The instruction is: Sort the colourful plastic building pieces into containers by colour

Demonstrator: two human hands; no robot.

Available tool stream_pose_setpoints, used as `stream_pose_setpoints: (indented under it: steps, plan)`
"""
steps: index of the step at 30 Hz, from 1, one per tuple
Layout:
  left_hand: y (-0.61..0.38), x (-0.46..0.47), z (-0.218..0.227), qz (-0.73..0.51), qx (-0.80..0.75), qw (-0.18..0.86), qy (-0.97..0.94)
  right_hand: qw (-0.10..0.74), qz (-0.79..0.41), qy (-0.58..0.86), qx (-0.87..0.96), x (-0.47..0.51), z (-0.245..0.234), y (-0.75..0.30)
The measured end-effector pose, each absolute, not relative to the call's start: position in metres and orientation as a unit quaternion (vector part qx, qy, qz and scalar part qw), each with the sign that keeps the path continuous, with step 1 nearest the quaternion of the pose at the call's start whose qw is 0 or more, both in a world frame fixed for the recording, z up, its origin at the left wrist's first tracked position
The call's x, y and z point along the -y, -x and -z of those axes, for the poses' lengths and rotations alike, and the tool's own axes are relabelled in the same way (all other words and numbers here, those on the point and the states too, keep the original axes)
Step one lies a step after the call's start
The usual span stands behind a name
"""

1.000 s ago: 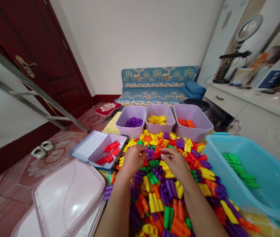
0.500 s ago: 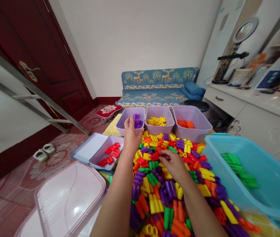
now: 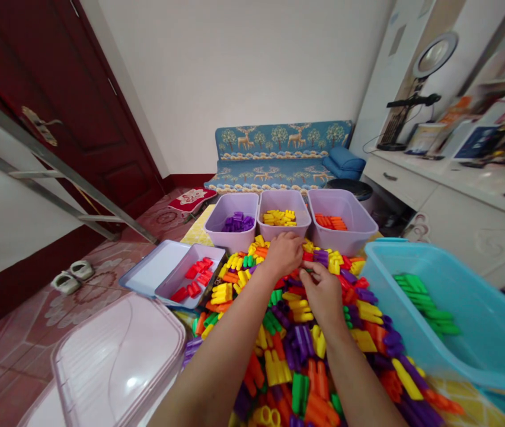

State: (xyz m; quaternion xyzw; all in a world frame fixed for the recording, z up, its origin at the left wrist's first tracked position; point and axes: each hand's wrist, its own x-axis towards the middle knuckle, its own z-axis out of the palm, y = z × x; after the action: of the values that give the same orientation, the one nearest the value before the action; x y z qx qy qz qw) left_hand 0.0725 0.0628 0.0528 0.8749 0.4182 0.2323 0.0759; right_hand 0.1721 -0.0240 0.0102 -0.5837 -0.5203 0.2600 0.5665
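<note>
My left hand (image 3: 284, 255) is over the far part of a pile of coloured plastic building blocks (image 3: 279, 367), just in front of the middle lilac bin (image 3: 283, 231). Its fingers curl down toward the blocks, and what they hold, if anything, is hidden. Close beside it on the right, my right hand (image 3: 323, 289) is low over the pile, thumb and fingers drawn together near red blocks; nothing I can name shows between them. The pile mixes red, orange, yellow, green and purple tube-shaped pieces.
Purple blocks lie in the left lilac bin (image 3: 230, 238), yellow in the middle one, orange in the right bin (image 3: 344, 242). A shallow box (image 3: 168, 287) at left holds red blocks, a blue tub (image 3: 470, 362) at right green ones. A pinkish lid (image 3: 119, 356) lies front left.
My left hand has left the purple-block bin and moved right to the pile, beside my right hand. My right hand has shifted slightly right. The view has shifted a little.
</note>
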Motion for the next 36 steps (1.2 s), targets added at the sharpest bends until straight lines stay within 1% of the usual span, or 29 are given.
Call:
stream_pose_setpoints:
  steps: [4,7,11,13,16,20,23,26,28,31,36]
  plan:
    - [-0.078,-0.069,-0.051,-0.159,-0.439,0.044,-0.883,0.625,-0.309,0.563,0.444,0.026,-0.014,-0.176]
    - [-0.080,-0.067,-0.043,-0.124,-0.443,0.017,-0.888,0.649,-0.308,0.547,0.430,0.027,-0.015,-0.177]
    - [-0.082,-0.060,-0.033,-0.085,-0.475,0.047,-0.875,0.654,-0.305,0.535,0.439,0.027,-0.013,-0.176]
    - [-0.079,-0.054,-0.032,-0.086,-0.474,0.067,-0.874,0.651,-0.311,0.534,0.440,0.028,-0.014,-0.175]
    - [-0.065,-0.042,-0.036,-0.142,-0.456,0.125,-0.870,0.651,-0.314,0.534,0.438,0.029,-0.016,-0.175]
    - [-0.038,-0.018,-0.034,-0.289,-0.430,0.268,-0.812,0.644,-0.309,0.543,0.441,0.029,-0.016,-0.174]
    - [-0.023,-0.002,-0.023,-0.375,-0.432,0.328,-0.752,0.606,-0.311,0.557,0.475,0.027,-0.013,-0.172]
    - [-0.016,0.008,-0.010,-0.429,-0.432,0.376,-0.699,0.549,-0.356,0.556,0.512,0.026,-0.010,-0.169]
    - [-0.014,0.009,-0.002,-0.453,-0.429,0.403,-0.670,0.521,-0.392,0.545,0.527,0.026,-0.010,-0.168]
    - [-0.014,0.008,0.004,-0.481,-0.426,0.423,-0.639,0.504,-0.406,0.529,0.549,0.026,-0.010,-0.167]
    - [-0.014,0.008,0.009,-0.525,-0.444,0.412,-0.597,0.472,-0.459,0.520,0.545,0.025,-0.009,-0.167]
